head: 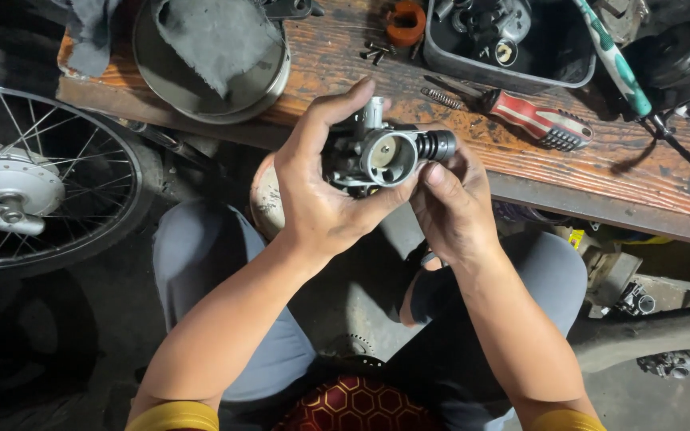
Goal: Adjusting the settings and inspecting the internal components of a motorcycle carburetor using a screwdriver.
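A small metal carburetor [383,153] with a round throat and a black ribbed rubber sleeve [436,145] on its right side is held above my lap, at the near edge of a wooden bench [664,179]. My left hand [323,183] wraps around its left side, thumb over the top by the upright tube. From below and the right, my right hand [450,209] cups it, thumb pressed near the throat.
On the bench lie a red-handled screwdriver [538,120], a spring [439,97], loose screws [375,53], an orange part [406,22], a dark tray of parts [505,40], a teal-handled tool [616,62] and a metal bowl holding a rag [211,57]. A spoked wheel [37,179] stands at left.
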